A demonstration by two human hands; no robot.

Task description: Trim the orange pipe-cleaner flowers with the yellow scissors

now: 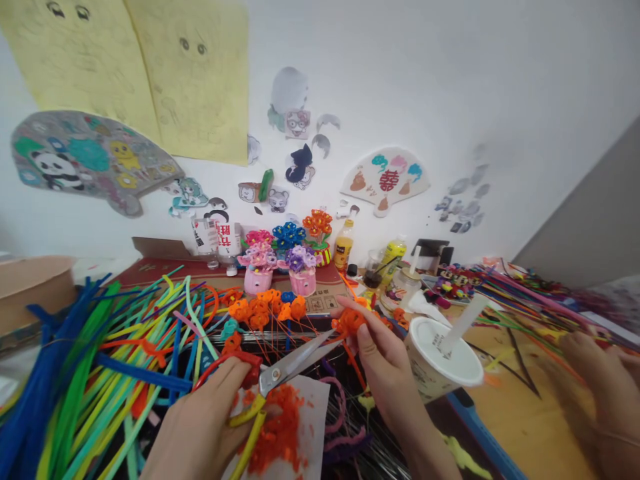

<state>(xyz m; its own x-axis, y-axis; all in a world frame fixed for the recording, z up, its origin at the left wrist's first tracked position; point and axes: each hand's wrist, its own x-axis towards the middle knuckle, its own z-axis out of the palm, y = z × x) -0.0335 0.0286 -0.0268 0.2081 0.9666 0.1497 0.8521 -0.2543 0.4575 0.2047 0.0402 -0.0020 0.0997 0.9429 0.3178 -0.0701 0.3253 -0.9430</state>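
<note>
Scissors (271, 380) we are gripping with our left fingers (229, 375) are pointing at the orange flower (349, 322) our right fingers (369, 347) are pinching.

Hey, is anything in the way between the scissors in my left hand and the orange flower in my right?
Nothing visible is. The scissors in your left hand point at the orange flower in your right hand, tips beside it. The white cup stands right of that hand, outside the gap.
</note>
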